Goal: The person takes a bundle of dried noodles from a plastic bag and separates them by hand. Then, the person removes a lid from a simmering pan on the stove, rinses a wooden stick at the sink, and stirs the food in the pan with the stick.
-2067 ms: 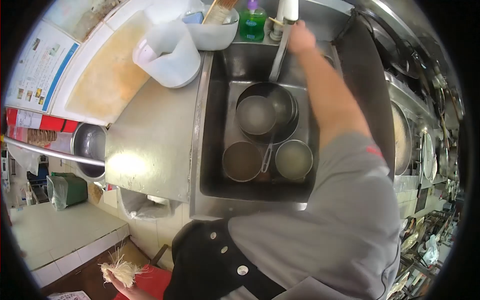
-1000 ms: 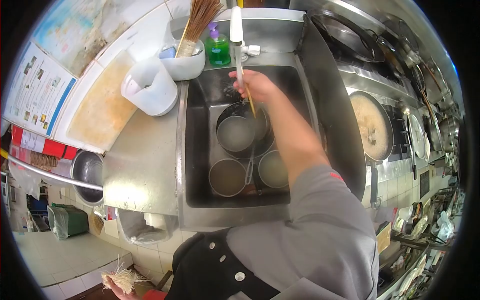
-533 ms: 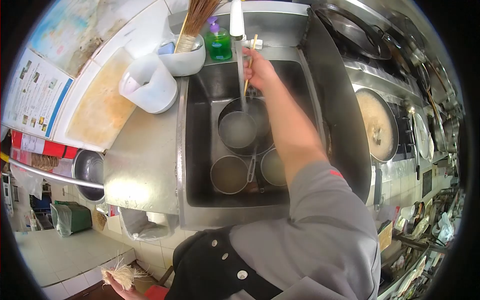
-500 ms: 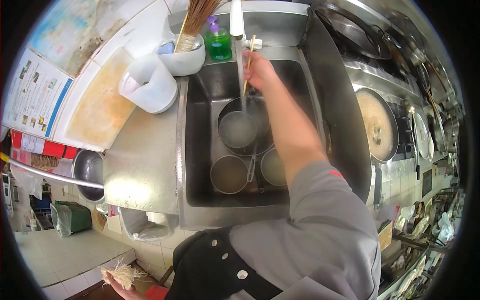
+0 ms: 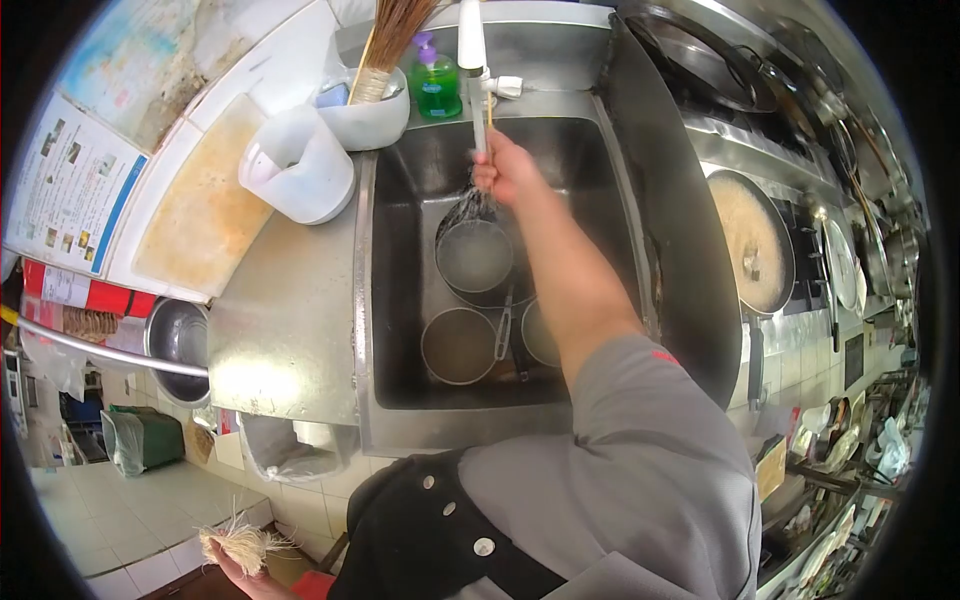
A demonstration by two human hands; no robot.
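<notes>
My right hand (image 5: 503, 170) is closed on a thin wooden stick (image 5: 490, 108) under the tap (image 5: 471, 40), and running water splashes off its fingers. Below it in the dark sink (image 5: 400, 390) a round bowl of cloudy water (image 5: 475, 256) sits in a larger pan. Nearer the front edge are a pot of brownish water (image 5: 459, 346) and a third round pot (image 5: 541, 332), partly hidden by my forearm. At the lower left my left hand (image 5: 245, 580) grips a bundle of pale fibres (image 5: 238, 545), away from the sink.
A white jug (image 5: 300, 170), a white tub with a brush (image 5: 372, 115) and a green soap bottle (image 5: 436, 85) stand behind and left of the sink. Right of the sink wall, a pan of pale liquid (image 5: 750, 245) sits on the stove. A metal bowl (image 5: 178, 345) is at the left.
My right hand has moved from beside the tap base into the water stream, then slightly down and left, with the stick now more upright. My left hand still holds the fibres.
</notes>
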